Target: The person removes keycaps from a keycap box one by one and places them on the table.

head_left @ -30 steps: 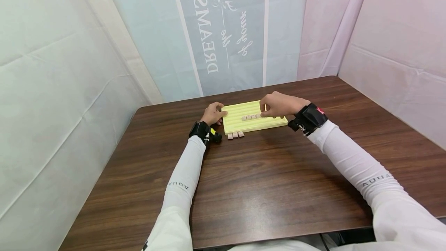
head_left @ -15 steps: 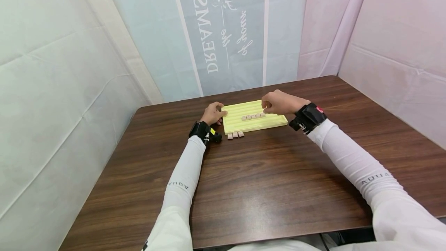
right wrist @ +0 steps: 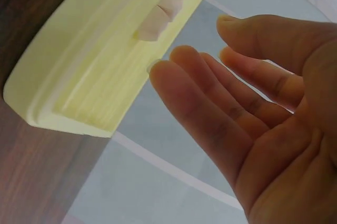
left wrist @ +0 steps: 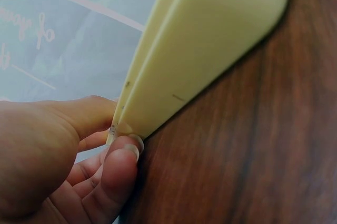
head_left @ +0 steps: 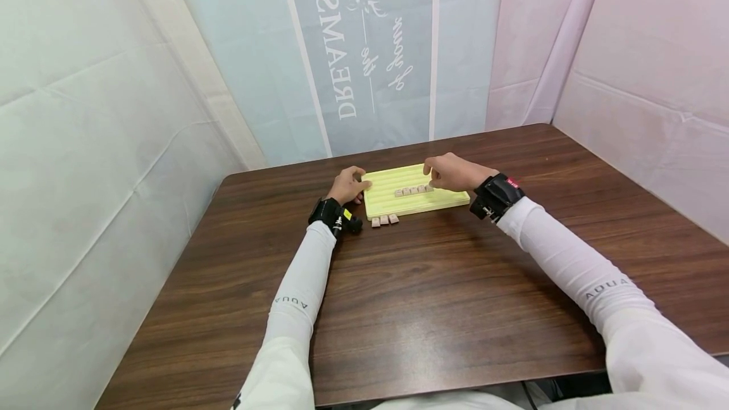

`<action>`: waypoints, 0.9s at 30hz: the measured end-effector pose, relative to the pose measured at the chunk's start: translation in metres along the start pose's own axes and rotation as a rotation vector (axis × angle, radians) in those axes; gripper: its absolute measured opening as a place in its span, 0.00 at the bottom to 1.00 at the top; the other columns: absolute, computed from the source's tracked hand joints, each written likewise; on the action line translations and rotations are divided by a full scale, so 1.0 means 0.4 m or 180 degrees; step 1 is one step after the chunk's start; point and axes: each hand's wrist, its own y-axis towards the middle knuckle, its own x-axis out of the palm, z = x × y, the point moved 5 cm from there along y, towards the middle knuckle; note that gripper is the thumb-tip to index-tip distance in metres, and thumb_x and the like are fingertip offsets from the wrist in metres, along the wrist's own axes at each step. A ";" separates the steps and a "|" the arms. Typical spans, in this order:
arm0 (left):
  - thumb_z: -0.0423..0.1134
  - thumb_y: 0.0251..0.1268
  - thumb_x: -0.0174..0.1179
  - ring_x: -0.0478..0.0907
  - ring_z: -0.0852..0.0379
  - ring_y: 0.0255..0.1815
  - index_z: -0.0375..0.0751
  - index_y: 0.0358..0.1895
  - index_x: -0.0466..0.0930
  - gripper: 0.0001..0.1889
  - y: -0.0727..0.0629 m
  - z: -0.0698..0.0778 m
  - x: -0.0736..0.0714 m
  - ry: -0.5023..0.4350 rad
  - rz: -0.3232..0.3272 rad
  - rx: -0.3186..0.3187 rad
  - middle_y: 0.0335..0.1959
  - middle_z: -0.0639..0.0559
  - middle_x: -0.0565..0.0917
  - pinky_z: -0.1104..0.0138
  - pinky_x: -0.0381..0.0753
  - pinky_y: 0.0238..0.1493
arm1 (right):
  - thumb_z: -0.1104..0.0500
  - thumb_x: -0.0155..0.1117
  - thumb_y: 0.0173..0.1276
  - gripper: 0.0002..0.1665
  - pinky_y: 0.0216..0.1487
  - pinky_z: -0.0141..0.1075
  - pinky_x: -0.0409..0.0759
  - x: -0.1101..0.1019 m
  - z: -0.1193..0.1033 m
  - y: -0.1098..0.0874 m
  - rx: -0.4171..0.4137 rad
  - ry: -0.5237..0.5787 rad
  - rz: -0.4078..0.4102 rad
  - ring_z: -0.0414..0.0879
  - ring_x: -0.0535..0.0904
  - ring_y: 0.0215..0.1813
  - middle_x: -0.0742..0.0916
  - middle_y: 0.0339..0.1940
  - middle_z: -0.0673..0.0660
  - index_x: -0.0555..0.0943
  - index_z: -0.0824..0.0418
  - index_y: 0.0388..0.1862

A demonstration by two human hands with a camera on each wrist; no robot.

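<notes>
A pale yellow ridged tray (head_left: 380,203) lies on the table, with a row of several small beige tiles (head_left: 414,190) along one of its grooves. My left hand (head_left: 344,187) holds the tray's left end; in the left wrist view its thumb and fingers pinch the tray's edge (left wrist: 200,40). Over the right part of the tray is my right hand (head_left: 455,173), close to the row's right end. The right wrist view shows that hand's fingers (right wrist: 184,98) apart from the thumb with nothing between them. Three more beige tiles (head_left: 384,221) lie before the tray's front left corner.
The brown wooden table (head_left: 433,296) extends around the tray on every side. Behind it hangs a blue-grey curtain (head_left: 376,81) with white lettering, and pale cloth walls (head_left: 102,144) stand on both sides. Each wrist wears a black camera band (head_left: 497,197).
A fifth tile at the row's right end, hidden by my right hand a second ago, now shows. The right hand has shifted slightly at that end. My left hand stays on the tray.
</notes>
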 end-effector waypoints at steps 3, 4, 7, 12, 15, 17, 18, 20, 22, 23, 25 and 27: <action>0.42 0.70 0.57 0.74 0.58 0.18 0.41 0.65 0.69 0.23 0.009 -0.007 0.000 -0.0006 -0.0028 -0.0029 0.26 0.48 0.78 0.69 0.79 0.21 | 0.64 0.61 0.68 0.21 0.50 0.45 0.81 0.006 0.003 0.007 0.0043 -0.0021 0.0010 0.55 0.81 0.53 0.83 0.51 0.64 0.74 0.67 0.59; 0.42 0.70 0.57 0.74 0.58 0.18 0.41 0.65 0.68 0.23 0.008 -0.007 -0.001 0.0000 -0.0029 -0.0021 0.26 0.48 0.78 0.68 0.79 0.21 | 0.64 0.61 0.68 0.21 0.51 0.46 0.81 0.007 0.003 0.009 0.0048 -0.0028 0.0018 0.56 0.80 0.55 0.83 0.53 0.65 0.74 0.68 0.59; 0.42 0.70 0.58 0.75 0.58 0.18 0.41 0.65 0.68 0.23 0.009 -0.007 -0.002 0.0016 -0.0025 -0.0016 0.27 0.48 0.78 0.68 0.80 0.22 | 0.65 0.62 0.67 0.22 0.53 0.47 0.80 0.009 0.003 0.011 0.0059 -0.0035 0.0037 0.58 0.78 0.58 0.81 0.56 0.67 0.74 0.68 0.60; 0.42 0.70 0.58 0.75 0.58 0.18 0.41 0.65 0.69 0.23 0.009 -0.008 -0.002 0.0026 -0.0026 -0.0014 0.27 0.48 0.79 0.68 0.80 0.22 | 0.65 0.62 0.67 0.22 0.50 0.46 0.82 0.022 0.011 0.016 0.0060 -0.0005 0.0022 0.58 0.79 0.56 0.82 0.53 0.68 0.74 0.69 0.60; 0.42 0.70 0.57 0.75 0.59 0.18 0.41 0.65 0.69 0.23 0.008 -0.009 -0.001 0.0035 -0.0029 -0.0005 0.27 0.48 0.79 0.68 0.80 0.22 | 0.64 0.62 0.68 0.22 0.49 0.45 0.82 0.033 0.017 0.020 0.0056 -0.0003 0.0008 0.58 0.80 0.56 0.83 0.52 0.68 0.74 0.69 0.59; 0.42 0.70 0.57 0.75 0.59 0.18 0.41 0.65 0.69 0.23 0.007 -0.010 -0.001 0.0029 -0.0029 -0.0003 0.27 0.48 0.79 0.68 0.80 0.22 | 0.64 0.61 0.68 0.21 0.49 0.46 0.82 0.039 0.018 0.021 0.0020 -0.0042 0.0006 0.57 0.80 0.55 0.83 0.52 0.67 0.75 0.69 0.59; 0.42 0.70 0.57 0.75 0.59 0.18 0.41 0.65 0.69 0.23 0.007 -0.010 -0.001 0.0021 -0.0029 -0.0002 0.27 0.48 0.79 0.68 0.80 0.22 | 0.64 0.61 0.68 0.20 0.50 0.46 0.82 0.041 0.018 0.023 -0.0002 -0.0068 0.0006 0.57 0.80 0.55 0.83 0.51 0.67 0.75 0.70 0.58; 0.42 0.70 0.57 0.75 0.59 0.18 0.41 0.65 0.68 0.23 0.007 -0.010 -0.002 0.0010 -0.0027 0.0008 0.27 0.48 0.79 0.68 0.80 0.22 | 0.65 0.60 0.68 0.19 0.50 0.47 0.81 0.045 0.016 0.025 -0.0045 -0.0112 0.0009 0.57 0.80 0.54 0.84 0.50 0.67 0.76 0.70 0.57; 0.42 0.70 0.57 0.75 0.59 0.18 0.40 0.65 0.68 0.23 0.006 -0.009 -0.002 -0.0005 -0.0026 0.0023 0.27 0.48 0.79 0.68 0.80 0.22 | 0.65 0.60 0.68 0.18 0.51 0.48 0.81 0.049 0.016 0.028 -0.0085 -0.0159 0.0016 0.57 0.80 0.53 0.84 0.50 0.66 0.77 0.71 0.56; 0.42 0.70 0.57 0.74 0.59 0.18 0.40 0.66 0.68 0.24 0.006 -0.008 -0.003 -0.0016 -0.0025 0.0033 0.27 0.48 0.79 0.68 0.79 0.22 | 0.66 0.60 0.68 0.18 0.52 0.48 0.81 0.051 0.017 0.030 -0.0098 -0.0187 0.0019 0.57 0.81 0.53 0.84 0.50 0.66 0.78 0.71 0.55; 0.42 0.70 0.57 0.75 0.59 0.18 0.40 0.66 0.68 0.24 0.004 -0.006 -0.003 -0.0020 -0.0027 0.0047 0.27 0.48 0.79 0.68 0.80 0.22 | 0.66 0.60 0.67 0.17 0.52 0.49 0.81 0.055 0.017 0.033 -0.0140 -0.0221 0.0041 0.58 0.81 0.54 0.84 0.50 0.66 0.78 0.71 0.53; 0.42 0.70 0.57 0.75 0.59 0.18 0.40 0.66 0.68 0.24 0.003 -0.006 -0.004 -0.0027 -0.0029 0.0047 0.27 0.47 0.79 0.68 0.80 0.22 | 0.67 0.60 0.67 0.15 0.52 0.49 0.81 0.059 0.017 0.038 -0.0207 -0.0259 0.0075 0.58 0.81 0.53 0.85 0.50 0.66 0.80 0.71 0.52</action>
